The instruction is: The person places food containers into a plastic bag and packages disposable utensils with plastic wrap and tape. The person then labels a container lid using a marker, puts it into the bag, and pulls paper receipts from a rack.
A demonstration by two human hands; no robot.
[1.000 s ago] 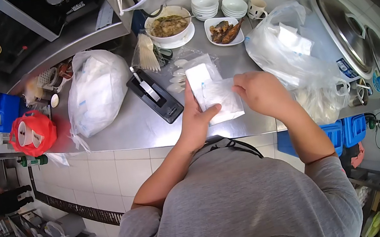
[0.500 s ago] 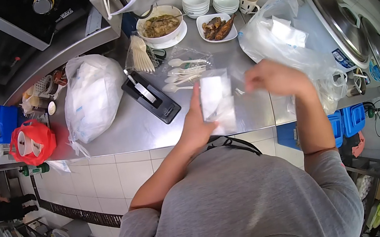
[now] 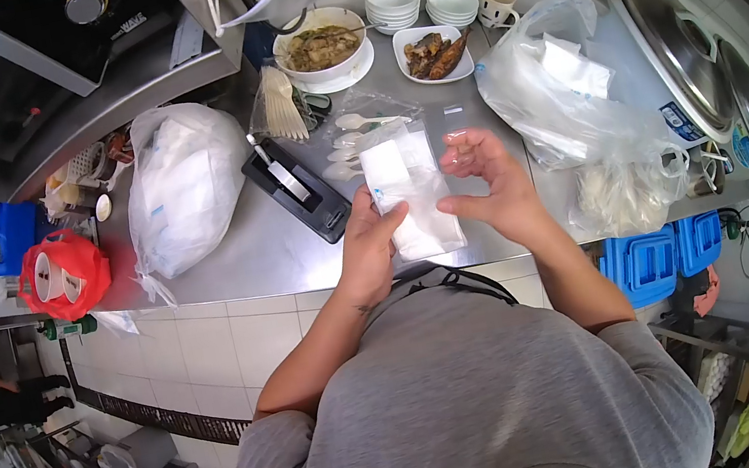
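My left hand (image 3: 372, 243) is closed on a clear plastic packet of folded white napkins (image 3: 416, 202), thumb across its front. Close against the packet's right side is my right hand (image 3: 488, 182). Its thumb points at the packet's edge, and its other fingers are curled loosely, apart from the thumb. Whether the thumb presses on the plastic is unclear. Just beyond the packet, partly covered by it, lie white plastic spoons (image 3: 355, 135) on clear wrapping. A black tape dispenser (image 3: 299, 190) stands left of my left hand.
Left on the steel counter (image 3: 237, 278) sits a full white plastic bag (image 3: 187, 192). Wooden forks (image 3: 283, 105), a bowl of stew (image 3: 319, 47), a dish of fried fish (image 3: 433, 54) and stacked white bowls (image 3: 392, 2) are at the back. More plastic bags (image 3: 541, 89) and pots (image 3: 672, 31) occupy the right.
My right hand has come down and left from above the counter to the packet's side. The packet has shifted slightly left and tilted, with my left hand still holding it.
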